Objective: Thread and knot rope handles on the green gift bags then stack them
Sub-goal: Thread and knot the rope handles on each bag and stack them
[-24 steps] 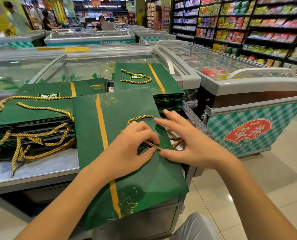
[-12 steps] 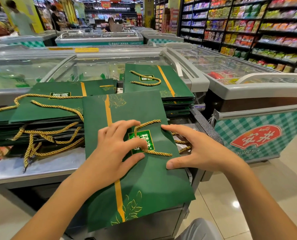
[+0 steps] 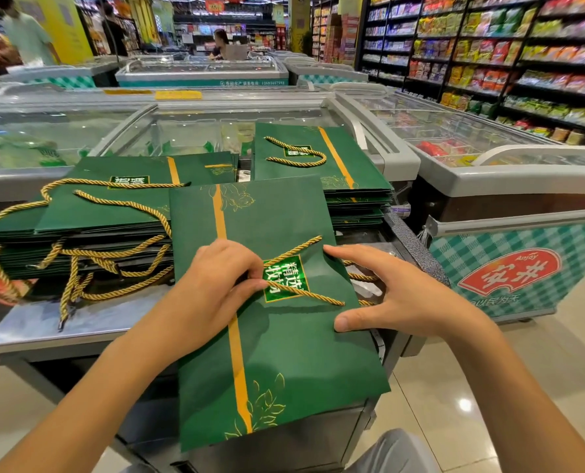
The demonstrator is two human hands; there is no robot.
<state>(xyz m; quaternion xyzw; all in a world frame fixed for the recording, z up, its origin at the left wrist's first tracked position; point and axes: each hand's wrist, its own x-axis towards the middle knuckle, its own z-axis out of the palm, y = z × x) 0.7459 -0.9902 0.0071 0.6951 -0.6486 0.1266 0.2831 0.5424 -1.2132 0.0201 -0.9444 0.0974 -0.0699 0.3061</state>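
Lengthwise, green gift bag [image 3: 284, 353] runs near-far; rope handle [image 3: 304, 293] rightward.

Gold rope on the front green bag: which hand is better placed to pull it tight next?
Left, probably. The left hand pinches the gold rope beside the label, so it can pull at once. The right hand lies open at the right edge of the front bag, only steadying it.

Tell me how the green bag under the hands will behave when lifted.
The green gift bag probably stays stiff: its near end overhangs the counter without drooping. Folded flat and thin, it is likely light. Its rope handle, pinched by the left hand, looks floppy and may dangle or snag.
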